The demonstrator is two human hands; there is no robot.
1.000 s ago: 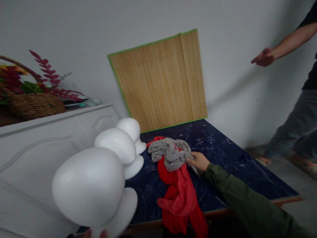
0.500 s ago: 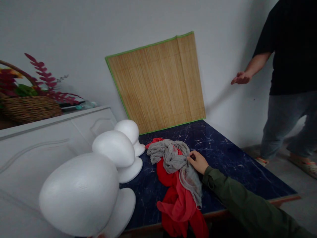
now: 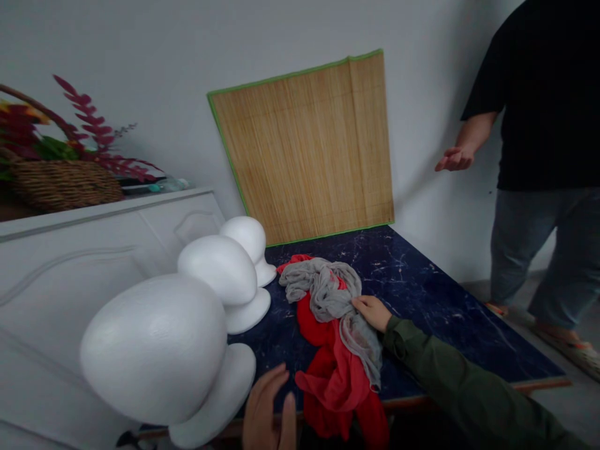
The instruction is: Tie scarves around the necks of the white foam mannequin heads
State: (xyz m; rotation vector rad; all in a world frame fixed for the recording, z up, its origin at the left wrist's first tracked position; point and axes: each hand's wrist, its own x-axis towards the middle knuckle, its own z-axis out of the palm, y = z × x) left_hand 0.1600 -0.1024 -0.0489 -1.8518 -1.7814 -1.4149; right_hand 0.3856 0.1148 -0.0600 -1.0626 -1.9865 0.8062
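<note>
Along the white wall (image 3: 140,50), far left, a wicker basket (image 3: 63,185) of red foliage (image 3: 94,119) tops a white cabinet (image 3: 94,262). Beside the nearest foam head (image 3: 154,340), the left hand (image 3: 267,409) has left its base, fingers spread, apparently empty; the right hand (image 3: 372,314) rests on a grey scarf (image 3: 323,287), any pinch hidden, over red cloth (image 3: 335,390) on a dark marble-pattern table (image 3: 445,300).

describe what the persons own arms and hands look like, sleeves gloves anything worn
The right arm wears a long olive-green fabric sleeve that ends in a cuff at the wrist. The right hand is bare, with no glove. The left hand is also bare, and its sleeve is out of view.
</note>
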